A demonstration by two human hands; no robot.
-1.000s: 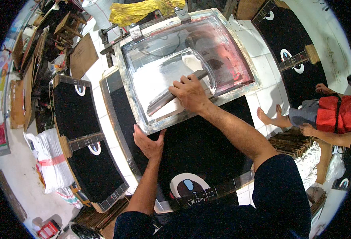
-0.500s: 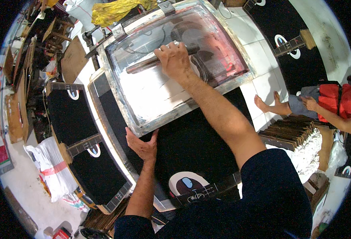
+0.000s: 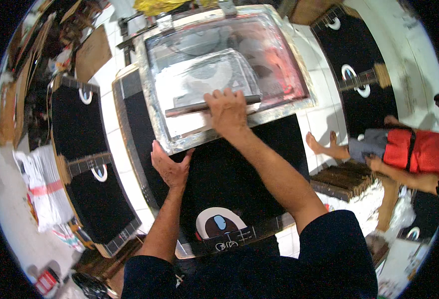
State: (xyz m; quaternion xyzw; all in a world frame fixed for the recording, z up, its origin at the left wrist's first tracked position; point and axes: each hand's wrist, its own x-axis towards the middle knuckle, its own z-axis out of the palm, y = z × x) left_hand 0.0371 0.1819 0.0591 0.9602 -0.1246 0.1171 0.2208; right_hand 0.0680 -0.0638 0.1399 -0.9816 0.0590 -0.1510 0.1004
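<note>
My right hand (image 3: 229, 112) is closed over a long dark squeegee (image 3: 187, 108) lying across the mesh of a screen printing frame (image 3: 304, 103). White ink coats the left part of the mesh, and red stains run down its right side. At the frame's near left corner, my left hand (image 3: 170, 167) grips the edge, thumb on one side and fingers on the other. Black fabric (image 3: 239, 172) stretches over a board beneath the frame. Toward me it bears a printed eye (image 3: 221, 223) in white, brown and blue. The frame hides the fabric's far part.
Boards with black fabric and printed eyes stand on the left (image 3: 87, 129) and right (image 3: 359, 50). Metal clamps (image 3: 165, 22) hold the frame's far edge. A person in red (image 3: 414, 149) is at the right, near stacked boards (image 3: 341, 179). White cloth (image 3: 42, 187) lies at far left.
My right hand has drawn the squeegee toward me, from mid-mesh to near the frame's near edge. A whitish shape now shows on the mesh behind it. My left hand stays at the corner.
</note>
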